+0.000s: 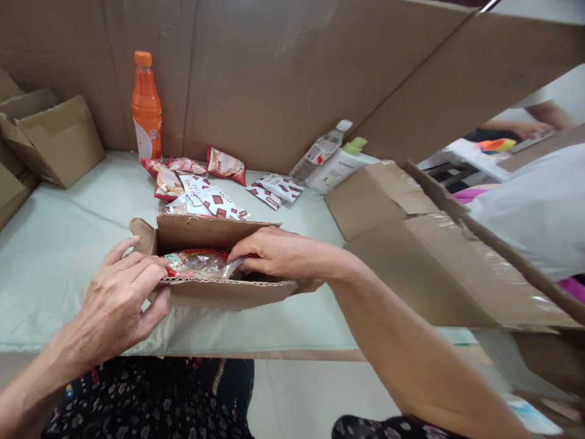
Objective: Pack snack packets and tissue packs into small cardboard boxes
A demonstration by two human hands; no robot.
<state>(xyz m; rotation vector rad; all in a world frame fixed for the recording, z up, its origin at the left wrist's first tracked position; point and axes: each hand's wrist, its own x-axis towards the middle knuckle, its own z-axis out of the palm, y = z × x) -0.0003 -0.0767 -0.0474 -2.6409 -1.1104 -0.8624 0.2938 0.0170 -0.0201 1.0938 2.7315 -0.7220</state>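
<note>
A small open cardboard box (219, 292) sits near the front edge of the pale green table (64, 244). Inside it lies a clear-and-red snack packet (198, 263). My left hand (121, 292) rests on the box's left side, its fingertips curled onto the packet's left end. Reaching in from the right, my right hand (274, 253) presses its fingers down on the packet's right end.
Behind the box lie red snack packets (223, 163) and white chocolate sachets (214, 201). An orange drink bottle (147, 110) stands by the cardboard wall. A clear bottle (320, 150) and white lotion bottle (340, 166) lie at the right. Large cardboard boxes (425, 244) flank both sides.
</note>
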